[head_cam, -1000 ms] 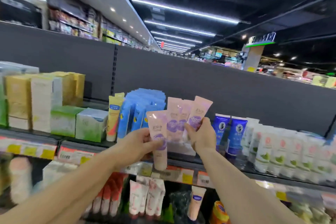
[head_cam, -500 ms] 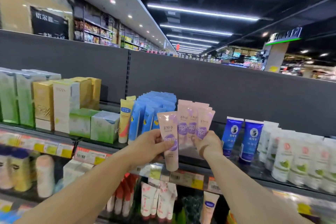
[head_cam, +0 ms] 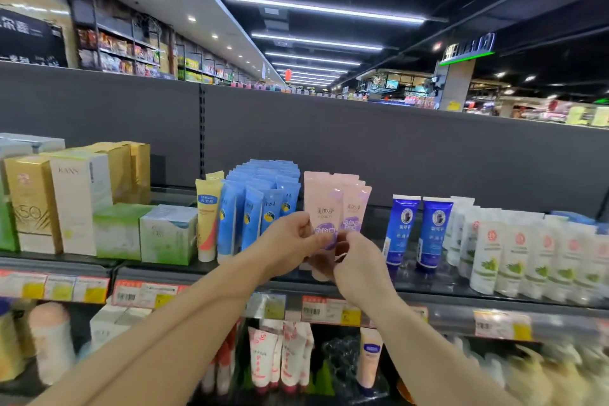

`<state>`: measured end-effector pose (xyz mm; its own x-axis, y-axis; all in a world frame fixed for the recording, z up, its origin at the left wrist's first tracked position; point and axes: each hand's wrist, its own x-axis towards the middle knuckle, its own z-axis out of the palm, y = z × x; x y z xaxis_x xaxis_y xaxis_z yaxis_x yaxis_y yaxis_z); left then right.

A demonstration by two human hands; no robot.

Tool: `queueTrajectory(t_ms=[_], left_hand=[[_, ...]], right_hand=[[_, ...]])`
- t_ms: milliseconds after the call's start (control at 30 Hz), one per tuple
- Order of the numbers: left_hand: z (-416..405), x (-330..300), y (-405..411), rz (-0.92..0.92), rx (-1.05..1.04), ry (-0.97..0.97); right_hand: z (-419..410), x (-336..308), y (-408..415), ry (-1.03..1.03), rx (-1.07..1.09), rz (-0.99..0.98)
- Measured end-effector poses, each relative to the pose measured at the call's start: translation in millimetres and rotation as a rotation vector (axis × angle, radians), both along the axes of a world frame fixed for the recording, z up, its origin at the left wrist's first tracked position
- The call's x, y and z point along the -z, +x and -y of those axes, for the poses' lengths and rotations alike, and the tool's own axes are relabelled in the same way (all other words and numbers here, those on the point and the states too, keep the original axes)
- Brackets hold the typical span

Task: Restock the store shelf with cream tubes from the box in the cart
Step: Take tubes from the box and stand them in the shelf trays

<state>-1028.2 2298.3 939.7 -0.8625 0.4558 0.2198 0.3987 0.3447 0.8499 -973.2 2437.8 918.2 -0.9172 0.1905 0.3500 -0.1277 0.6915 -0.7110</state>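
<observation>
Head view: only one camera, so it all comes from here.
Pink cream tubes (head_cam: 336,204): standing cap-down in a little row on the top shelf (head_cam: 211,269), squeezed between the light blue tubes (head_cam: 263,198) and the dark blue tubes (head_cam: 417,234).
Left hand (head_cam: 290,242): thumb and fingers pinched on the front pink tube, roughly at its purple label.
Right hand (head_cam: 359,265): fingers curled low at the base of the front pink tubes. Looks like it's gripping one, but its back hides the actual contact, so I can't say for sure.
Step, I'd guess: seating the front tube and squaring up the row.
Doing it well: get the cap flat on the shelf before letting go, keep the label facing out, and line it up with the tubes behind. Ease the pinch off slowly, these look tippy and could topple the row.
Box and cart: not in view.
Below: price tags (head_cam: 145,295) along the shelf edge, more tubes on the lower shelf.
</observation>
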Motion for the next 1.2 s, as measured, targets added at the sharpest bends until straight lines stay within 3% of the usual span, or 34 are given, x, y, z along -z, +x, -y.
queueTrajectory(t_ms=[133,233,467,733,1033,1200], left_hand=[[0,-5,-1,-0.023,-0.061,0.114],[9,7,1,-0.116,-0.069,-0.031],[20,32,-1,-0.233,-0.047,-0.276],[21,44,-8,-0.237,-0.056,-0.282],[10,52,-5,-0.318,-0.08,-0.305],[2,55,-5,-0.313,-0.078,-0.421]], right_hand=[[-8,-4,-15,-0.127,0.122,-0.152],[-14,-3,-27,-0.125,0.25,-0.177],[-6,22,-45,0.023,0.336,-0.113],[-5,21,-51,0.196,0.383,0.001],[-12,22,-45,0.117,0.369,0.033],[-31,34,-29,0.355,0.376,0.138]])
